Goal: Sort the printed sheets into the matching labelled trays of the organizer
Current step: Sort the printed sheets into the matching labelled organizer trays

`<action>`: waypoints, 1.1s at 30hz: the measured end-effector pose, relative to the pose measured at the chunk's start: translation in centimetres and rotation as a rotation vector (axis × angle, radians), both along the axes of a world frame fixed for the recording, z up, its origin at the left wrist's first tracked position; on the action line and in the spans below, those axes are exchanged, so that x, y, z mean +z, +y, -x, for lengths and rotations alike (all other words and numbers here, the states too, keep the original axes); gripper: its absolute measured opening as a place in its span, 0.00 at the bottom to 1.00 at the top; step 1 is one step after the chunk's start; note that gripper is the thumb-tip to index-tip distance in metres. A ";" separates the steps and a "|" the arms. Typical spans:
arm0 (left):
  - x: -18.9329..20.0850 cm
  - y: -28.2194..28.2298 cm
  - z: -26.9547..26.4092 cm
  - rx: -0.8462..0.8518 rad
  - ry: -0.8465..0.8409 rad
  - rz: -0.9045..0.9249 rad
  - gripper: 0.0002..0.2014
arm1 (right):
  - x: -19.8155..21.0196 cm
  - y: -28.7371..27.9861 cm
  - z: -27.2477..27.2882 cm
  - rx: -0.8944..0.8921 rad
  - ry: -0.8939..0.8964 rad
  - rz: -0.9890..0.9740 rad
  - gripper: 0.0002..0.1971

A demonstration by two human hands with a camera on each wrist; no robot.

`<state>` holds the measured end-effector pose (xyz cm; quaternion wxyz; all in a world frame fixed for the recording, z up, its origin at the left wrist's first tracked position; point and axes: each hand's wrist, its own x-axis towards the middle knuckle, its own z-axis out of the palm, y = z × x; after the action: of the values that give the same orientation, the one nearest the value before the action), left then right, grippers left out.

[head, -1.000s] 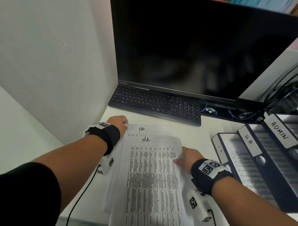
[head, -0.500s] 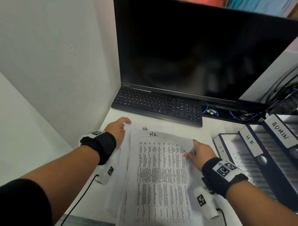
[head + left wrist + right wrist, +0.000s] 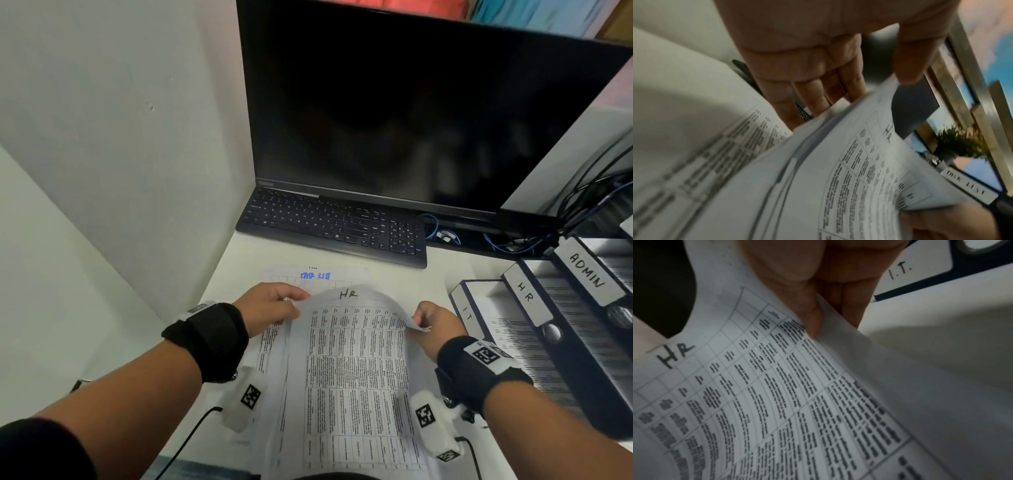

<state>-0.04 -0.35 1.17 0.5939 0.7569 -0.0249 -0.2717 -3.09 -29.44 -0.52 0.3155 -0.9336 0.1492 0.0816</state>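
Hiding fingertips (image 3: 853, 91): HR sheet (image 3: 356, 359).

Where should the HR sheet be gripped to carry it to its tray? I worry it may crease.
Take the HR sheet by its two top corners, from the left and right edges, as the left hand and right hand do now. Its top already bows up off the stack, so thumbs can slip under; a one-sided grip would likely let it droop.

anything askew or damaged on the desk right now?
No damage visible. The top HR sheet bows upward, its far corners pinched by the left hand and right hand. The paper stack under it is fanned out unevenly; a sheet with blue writing pokes out at the far end.
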 end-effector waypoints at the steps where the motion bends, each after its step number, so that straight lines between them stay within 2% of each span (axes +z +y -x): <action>1: -0.2 -0.2 0.1 0.018 0.023 0.034 0.17 | -0.1 -0.1 0.1 -0.019 0.005 0.008 0.15; 3: -0.5 -0.4 0.4 0.029 -0.017 0.011 0.16 | -0.2 -0.3 0.2 -0.054 0.019 0.003 0.15; 6: -0.8 -1.0 0.8 0.113 -0.182 -0.211 0.07 | -0.4 -0.4 0.1 -0.064 0.079 -0.017 0.12; 7: -1.0 -1.1 0.8 0.137 -0.208 -0.229 0.07 | -0.4 -0.3 0.1 -0.074 0.107 -0.039 0.09; 9: -1.2 -1.1 0.9 0.150 -0.197 -0.185 0.07 | -0.3 -0.1 0.1 -0.126 0.144 -0.116 0.08; 12: -1.0 -0.9 1.1 0.159 -0.161 -0.045 0.08 | -0.4 -0.3 0.1 -0.161 0.121 -0.235 0.23; 16: -0.5 -1.2 1.4 0.176 -0.143 0.106 0.11 | -0.9 -0.5 0.5 -0.172 0.148 -0.510 0.30; 20: 0.3 -1.6 1.4 0.231 -0.151 0.191 0.11 | -0.3 -0.4 0.3 -0.211 0.142 -0.695 0.26; 24: 1.5 -2.0 1.4 0.243 -0.169 0.242 0.11 | 0.5 -0.6 0.0 -0.240 0.074 -0.796 0.14; 29: 4.7 -2.7 1.4 0.339 -0.236 0.333 0.12 | 3.0 0.1 0.1 -0.246 -0.007 -0.882 0.11; 33: 6.0 -2.5 1.1 0.343 -0.251 0.186 0.21 | 6.1 0.2 0.3 -0.265 -0.177 -0.955 0.12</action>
<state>-1.12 -2.81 7.13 0.6909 0.7198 0.0052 -0.0671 -3.43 -29.20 5.54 0.7265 -0.6615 0.1850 0.0204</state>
